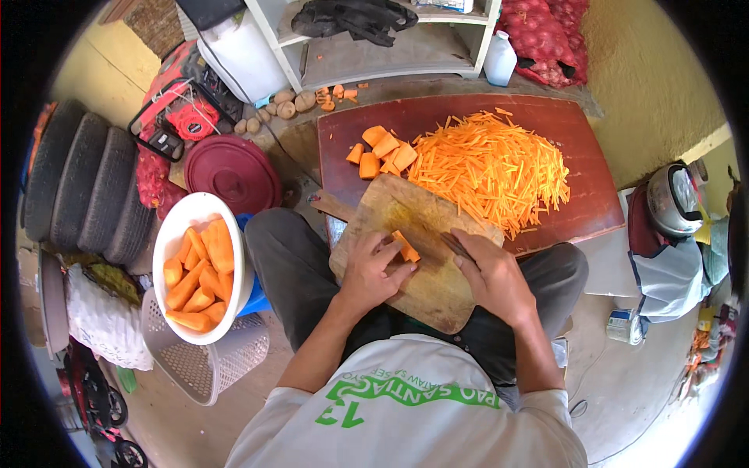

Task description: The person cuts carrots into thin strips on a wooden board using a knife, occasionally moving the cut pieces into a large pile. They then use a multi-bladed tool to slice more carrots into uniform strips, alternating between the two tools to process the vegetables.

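Observation:
A worn wooden cutting board [437,300] lies tilted across my lap, its far edge against the red table. My left hand [370,269] pinches a short piece of carrot [406,247] on the board between thumb and fingers. In my right hand [497,279] is a knife [455,244], just right of the carrot; its blade is hard to make out. Beyond the board, a large heap of carrot strips [491,168] covers much of the red tabletop [562,125]. Several thick carrot chunks [382,150] sit left of the heap.
At my left, a white basin [164,265] holds peeled carrots [204,269], above a grey perforated basket [238,359]. A maroon lid [232,173], potatoes [282,105] and stacked tires [86,183] lie farther left. White shelving [390,66] stands beyond the table; a helmet [672,201] is at right.

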The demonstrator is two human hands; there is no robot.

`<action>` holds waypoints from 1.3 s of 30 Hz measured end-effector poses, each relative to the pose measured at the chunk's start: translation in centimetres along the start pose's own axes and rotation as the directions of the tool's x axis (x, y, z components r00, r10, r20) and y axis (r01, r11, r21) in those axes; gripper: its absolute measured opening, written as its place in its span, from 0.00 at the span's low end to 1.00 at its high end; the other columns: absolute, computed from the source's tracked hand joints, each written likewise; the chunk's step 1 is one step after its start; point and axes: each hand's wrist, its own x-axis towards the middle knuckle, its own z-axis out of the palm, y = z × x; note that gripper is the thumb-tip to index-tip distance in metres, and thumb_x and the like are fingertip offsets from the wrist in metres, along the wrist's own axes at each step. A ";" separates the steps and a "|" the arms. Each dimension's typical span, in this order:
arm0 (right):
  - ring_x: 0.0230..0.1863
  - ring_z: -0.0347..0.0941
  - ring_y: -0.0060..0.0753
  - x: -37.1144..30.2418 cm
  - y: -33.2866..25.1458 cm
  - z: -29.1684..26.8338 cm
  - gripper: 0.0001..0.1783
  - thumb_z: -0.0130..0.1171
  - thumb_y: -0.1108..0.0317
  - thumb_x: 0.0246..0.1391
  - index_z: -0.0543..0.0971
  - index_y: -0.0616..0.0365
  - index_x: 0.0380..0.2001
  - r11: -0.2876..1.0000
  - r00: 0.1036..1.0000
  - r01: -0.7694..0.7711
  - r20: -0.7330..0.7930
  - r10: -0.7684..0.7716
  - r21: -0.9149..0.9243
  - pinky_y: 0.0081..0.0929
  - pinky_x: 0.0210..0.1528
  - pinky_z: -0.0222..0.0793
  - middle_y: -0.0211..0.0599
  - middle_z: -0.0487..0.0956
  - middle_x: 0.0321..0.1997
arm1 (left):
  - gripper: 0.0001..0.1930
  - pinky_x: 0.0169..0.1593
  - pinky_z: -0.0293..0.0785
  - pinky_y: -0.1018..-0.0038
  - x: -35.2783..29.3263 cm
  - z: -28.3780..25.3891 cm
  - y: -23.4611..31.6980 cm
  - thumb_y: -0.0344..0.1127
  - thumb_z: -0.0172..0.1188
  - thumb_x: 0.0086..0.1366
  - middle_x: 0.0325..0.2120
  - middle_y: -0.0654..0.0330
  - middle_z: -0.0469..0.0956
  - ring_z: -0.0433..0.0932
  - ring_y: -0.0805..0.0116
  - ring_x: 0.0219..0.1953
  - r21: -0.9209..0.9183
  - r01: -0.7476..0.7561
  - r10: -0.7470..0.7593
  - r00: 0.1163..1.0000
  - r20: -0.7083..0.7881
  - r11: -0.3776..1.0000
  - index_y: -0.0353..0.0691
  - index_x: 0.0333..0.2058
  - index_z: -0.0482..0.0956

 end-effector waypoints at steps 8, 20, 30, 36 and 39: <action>0.65 0.83 0.67 -1.9 -1.7 1.8 0.29 0.67 0.74 0.71 0.76 0.69 0.72 0.983 0.965 -0.180 0.198 0.170 0.032 0.44 0.67 0.79 0.65 0.85 0.63 | 0.23 0.55 0.75 0.51 0.9 -0.4 -0.3 0.34 0.83 0.56 0.46 0.48 0.80 0.80 0.42 0.50 0.045 -0.019 0.019 1.000 0.009 0.999 0.35 0.49 0.89; 0.68 0.85 0.59 -2.1 -2.6 2.9 0.29 0.64 0.75 0.73 0.75 0.70 0.73 0.962 0.958 -0.260 0.147 0.246 0.085 0.40 0.68 0.78 0.64 0.86 0.65 | 0.21 0.55 0.75 0.52 1.4 -1.0 -1.9 0.31 0.82 0.58 0.47 0.48 0.79 0.79 0.43 0.51 -0.098 -0.048 0.060 0.991 0.119 0.994 0.36 0.50 0.89; 0.66 0.85 0.60 -2.7 -3.5 2.4 0.28 0.64 0.75 0.73 0.76 0.70 0.73 0.957 0.950 -0.273 0.183 0.252 0.101 0.40 0.68 0.78 0.65 0.86 0.64 | 0.20 0.59 0.73 0.51 0.6 -0.5 -0.8 0.29 0.76 0.62 0.51 0.46 0.77 0.77 0.41 0.54 -0.031 -0.093 0.096 0.988 0.120 0.995 0.35 0.53 0.86; 0.60 0.87 0.63 -3.5 -4.2 1.9 0.30 0.65 0.74 0.73 0.75 0.67 0.74 0.945 0.925 -0.320 0.239 0.296 0.067 0.44 0.64 0.81 0.63 0.87 0.59 | 0.24 0.62 0.73 0.51 0.9 -1.0 -1.0 0.25 0.74 0.56 0.54 0.49 0.77 0.76 0.43 0.57 0.011 -0.100 0.093 0.960 0.264 0.995 0.33 0.53 0.85; 0.58 0.86 0.66 -3.5 -4.5 1.4 0.30 0.65 0.74 0.73 0.74 0.67 0.75 0.942 0.909 -0.335 0.271 0.316 0.026 0.47 0.60 0.82 0.63 0.87 0.58 | 0.25 0.61 0.74 0.52 1.0 -1.0 -0.8 0.25 0.74 0.54 0.54 0.50 0.77 0.76 0.44 0.56 0.029 -0.110 0.098 0.956 0.278 0.994 0.33 0.53 0.85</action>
